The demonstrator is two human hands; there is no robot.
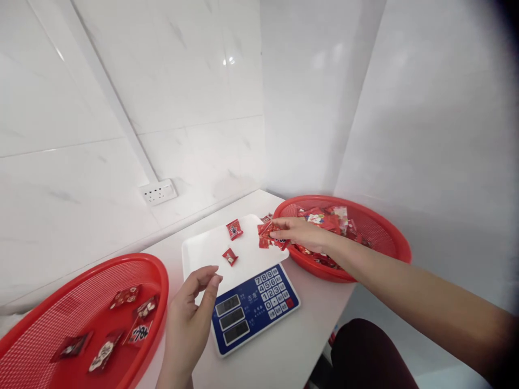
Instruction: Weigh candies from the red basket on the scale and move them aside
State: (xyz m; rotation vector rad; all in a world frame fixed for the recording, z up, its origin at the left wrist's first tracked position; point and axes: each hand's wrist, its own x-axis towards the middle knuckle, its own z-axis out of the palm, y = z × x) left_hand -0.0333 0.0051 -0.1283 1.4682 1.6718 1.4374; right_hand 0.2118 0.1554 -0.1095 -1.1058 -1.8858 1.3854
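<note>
My right hand [302, 232] reaches in from the right and grips some red snack packets [265, 236] over the right corner of the scale's white pan [203, 248]. My left hand [188, 313] is loosely curved beside the pan's front left edge, thumb and forefinger slightly apart with nothing visible between them. Two small red wrapped packets lie on the pan: a larger one [234, 229] at the back and a smaller one [230, 256] nearer me. The digital scale [253, 308] has a blue panel with a keypad and three displays; their digits are too dim to read.
To the right, a red plastic basket [389, 237] holds many red packets. Another red basket [160, 281] stands at the left with several packets in it. The white table [279, 346] meets tiled walls, and a power socket [159, 192] sits low on the left wall.
</note>
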